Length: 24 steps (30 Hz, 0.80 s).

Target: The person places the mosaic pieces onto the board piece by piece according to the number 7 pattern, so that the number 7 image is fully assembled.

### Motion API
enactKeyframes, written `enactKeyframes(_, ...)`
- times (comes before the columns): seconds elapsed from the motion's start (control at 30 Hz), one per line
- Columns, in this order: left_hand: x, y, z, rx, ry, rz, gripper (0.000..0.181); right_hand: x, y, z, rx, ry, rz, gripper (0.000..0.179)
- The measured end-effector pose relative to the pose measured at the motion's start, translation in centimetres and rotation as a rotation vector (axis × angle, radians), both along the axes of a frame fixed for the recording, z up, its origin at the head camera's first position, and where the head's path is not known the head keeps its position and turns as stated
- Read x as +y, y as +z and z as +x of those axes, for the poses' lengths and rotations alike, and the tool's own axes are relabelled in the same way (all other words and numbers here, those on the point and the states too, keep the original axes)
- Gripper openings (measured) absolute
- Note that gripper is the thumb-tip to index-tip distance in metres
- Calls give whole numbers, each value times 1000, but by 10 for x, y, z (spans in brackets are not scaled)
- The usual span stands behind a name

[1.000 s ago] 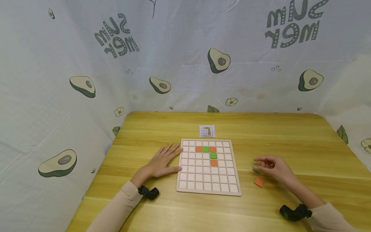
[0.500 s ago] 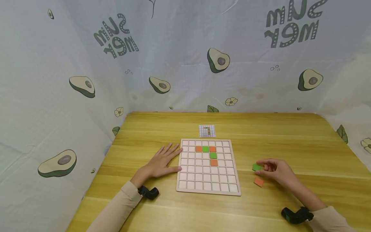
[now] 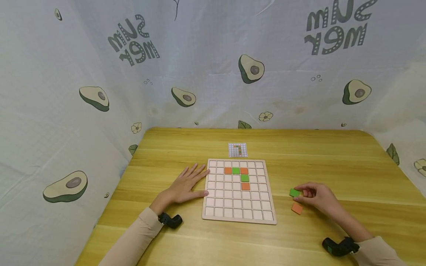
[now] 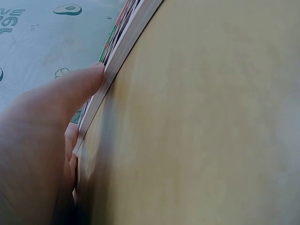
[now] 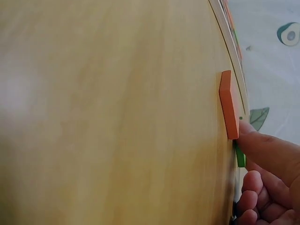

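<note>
My right hand [image 3: 316,195] pinches a green square tile [image 3: 294,192] between thumb and forefinger, low over the table, its other fingers curled in. Just in front of that hand lies an orange square tile [image 3: 297,208]; in the right wrist view this orange tile [image 5: 229,105] partly covers the green tile [image 5: 240,155]. My left hand [image 3: 187,185] lies spread on the table, with thumb and fingertips at the left edge of a wooden grid board [image 3: 229,203]. Orange and green tiles sit in the board's upper cells, such as the green tile [image 3: 244,178] below the corner.
A small printed pattern card [image 3: 237,150] lies behind the board. The wooden table [image 3: 186,244] ends at the back against a hanging cloth [image 3: 213,96] printed with avocados. Each wrist carries a black camera, such as the right one [image 3: 337,246].
My right hand has shifted slightly right and down, and more of the green tile's top face shows. The left hand, board and its tiles stay put.
</note>
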<state>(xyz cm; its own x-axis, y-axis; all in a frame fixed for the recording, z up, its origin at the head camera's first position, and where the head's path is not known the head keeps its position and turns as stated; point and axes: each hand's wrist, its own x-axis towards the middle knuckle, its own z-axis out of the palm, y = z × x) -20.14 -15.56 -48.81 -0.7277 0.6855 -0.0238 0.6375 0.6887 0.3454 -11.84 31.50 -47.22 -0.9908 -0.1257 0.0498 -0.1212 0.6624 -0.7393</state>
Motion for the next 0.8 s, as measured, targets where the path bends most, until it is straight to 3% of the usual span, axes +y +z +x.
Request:
enactKeyframes(0.37,0,-2,-1,6,3,-1,80,0,-3,-2,89,38,30,22)
enactKeyframes(0.8,0,-1,-1,-2,7,-10,81,-6,14,-6,-1,18,34,31)
